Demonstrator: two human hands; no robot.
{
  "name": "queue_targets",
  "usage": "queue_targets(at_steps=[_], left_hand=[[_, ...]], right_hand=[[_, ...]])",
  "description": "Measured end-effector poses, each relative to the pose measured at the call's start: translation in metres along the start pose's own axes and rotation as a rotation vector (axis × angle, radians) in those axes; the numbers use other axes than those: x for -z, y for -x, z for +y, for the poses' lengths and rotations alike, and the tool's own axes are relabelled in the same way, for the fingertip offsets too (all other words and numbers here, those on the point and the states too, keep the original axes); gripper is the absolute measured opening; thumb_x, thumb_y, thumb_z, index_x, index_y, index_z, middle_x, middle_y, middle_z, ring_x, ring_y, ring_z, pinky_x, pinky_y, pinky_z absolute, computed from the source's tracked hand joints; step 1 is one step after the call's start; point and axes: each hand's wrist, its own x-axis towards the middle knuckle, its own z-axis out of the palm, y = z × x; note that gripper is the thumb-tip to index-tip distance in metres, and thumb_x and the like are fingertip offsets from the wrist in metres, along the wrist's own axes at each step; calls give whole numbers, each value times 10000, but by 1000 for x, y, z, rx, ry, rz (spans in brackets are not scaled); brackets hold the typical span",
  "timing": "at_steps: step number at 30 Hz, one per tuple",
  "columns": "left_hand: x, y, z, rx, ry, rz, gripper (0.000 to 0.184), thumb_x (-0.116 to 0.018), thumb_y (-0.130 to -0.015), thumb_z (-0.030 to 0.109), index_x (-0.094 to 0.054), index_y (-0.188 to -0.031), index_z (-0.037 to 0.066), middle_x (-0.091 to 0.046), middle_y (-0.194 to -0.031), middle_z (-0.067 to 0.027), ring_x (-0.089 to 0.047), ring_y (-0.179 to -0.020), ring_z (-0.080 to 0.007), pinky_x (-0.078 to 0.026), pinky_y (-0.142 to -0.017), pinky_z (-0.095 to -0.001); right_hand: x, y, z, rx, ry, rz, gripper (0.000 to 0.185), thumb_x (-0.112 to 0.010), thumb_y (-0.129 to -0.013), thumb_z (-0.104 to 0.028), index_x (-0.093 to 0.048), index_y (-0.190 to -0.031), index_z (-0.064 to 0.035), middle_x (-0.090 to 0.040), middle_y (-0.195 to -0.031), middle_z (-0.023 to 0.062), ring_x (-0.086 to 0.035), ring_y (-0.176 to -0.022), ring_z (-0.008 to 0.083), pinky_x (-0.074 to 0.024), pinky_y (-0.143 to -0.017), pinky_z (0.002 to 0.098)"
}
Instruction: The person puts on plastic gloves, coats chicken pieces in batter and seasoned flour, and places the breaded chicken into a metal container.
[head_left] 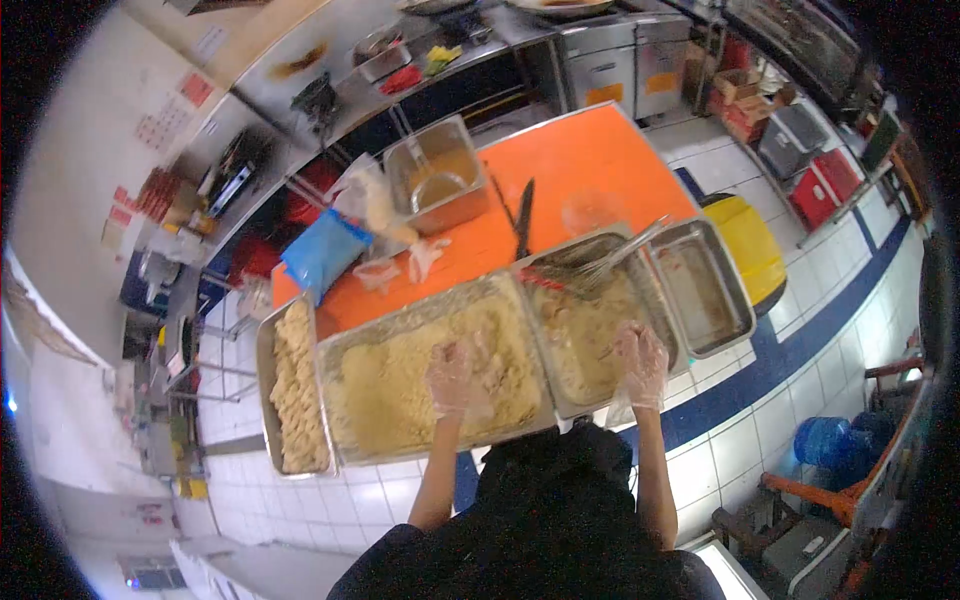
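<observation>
Both hands wear clear plastic gloves. My left hand (450, 378) is over the wide metal tray of pale breading (385, 385), its fingers curled together; what they hold, if anything, is too small to tell. My right hand (641, 362) is above the right part of the tray of cloudy batter (580, 340), fingers bunched, contents unclear. A whisk (612, 260) and a red-handled tool (545, 282) lie across the back of the batter tray. Lumpy coated pieces fill a narrow tray (297, 395) at the left. To the right is a nearly bare metal tray (700, 285).
On the orange tabletop (580, 150) are a knife (525, 215), a deep pan of liquid with a bowl (440, 175), a blue bag (325, 250) and crumpled plastic. A yellow-lidded bin (745, 250) stands beyond the right tray. Blue bottles (825, 442) are on the floor at right.
</observation>
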Motion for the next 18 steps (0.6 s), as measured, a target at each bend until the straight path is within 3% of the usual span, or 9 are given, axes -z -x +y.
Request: queue_targets(at_steps=[1,4,6,7,8,10,12,15,18], left_hand=[[27,5,-18,231,31,-198,286,-537,-910,238,-577,-1090,19,-637,-1074,-123,-581,-1033,-280,-431,-922,-350],[89,21,-102,63,-527,-625,278,-521,-891,229,-597,-1116,83,-655,-996,-133,-620,-932,-306,-466,-870,-393],[120,34,-180,-79,-792,-798,335,-533,-871,265,-581,-1161,105,-655,-1007,-137,-624,-915,-320,-475,-854,-405],[118,42,-229,-286,-910,-868,381,-537,-867,318,-575,-1180,105,-652,-1045,-142,-621,-930,-327,-475,-855,-404],[99,53,-261,-298,-902,-866,381,-537,-867,318,-575,-1180,105,-652,-1045,-142,-621,-930,-327,-475,-855,-404],[70,60,-268,204,-360,-781,486,-546,-849,345,-488,-1269,107,-590,-1130,-159,-571,-1029,-329,-437,-917,-396],[53,52,-212,425,14,-886,552,-552,-843,325,-404,-1318,85,-489,-1226,-162,-506,-1108,-321,-393,-963,-392],[23,34,-148,427,366,-981,671,-559,-834,294,-277,-1392,52,-338,-1371,-167,-409,-1226,-309,-327,-1033,-387],[23,8,-140,190,229,-942,803,-567,-824,264,-151,-1465,19,-186,-1516,-172,-312,-1344,-298,-261,-1103,-381]], right_hand=[[-5,16,-29,-83,-16,-109,220,-533,-916,-226,-587,-991,-26,-642,-800,104,-624,-790,159,-469,-693,284],[-35,54,-48,-98,-70,-385,233,-530,-921,-222,-588,-1023,-21,-659,-840,96,-646,-848,152,-493,-692,312],[-76,81,-21,65,-204,-376,249,-506,-931,-233,-598,-1017,-17,-659,-875,141,-657,-849,235,-501,-691,370],[-89,87,-21,121,-246,-369,256,-498,-935,-237,-601,-1014,-16,-659,-887,156,-661,-849,263,-503,-691,390],[-87,88,-49,13,-68,-526,272,-474,-935,-251,-612,-1012,-30,-648,-934,188,-630,-893,333,-491,-755,425],[-99,83,-73,-100,124,-672,291,-450,-935,-266,-624,-1009,-44,-636,-981,220,-599,-936,403,-479,-819,460],[-115,89,-84,-244,380,-817,467,-396,-946,-401,-618,-983,9,-599,-992,280,-566,-937,443,-459,-806,473],[-142,102,-79,-131,286,-629,511,-362,-946,-425,-618,-983,16,-602,-989,278,-566,-931,445,-438,-810,496],[-152,104,-72,-162,400,-527,470,-370,-948,-382,-618,-932,17,-604,-965,281,-565,-926,451,-428,-795,513]])
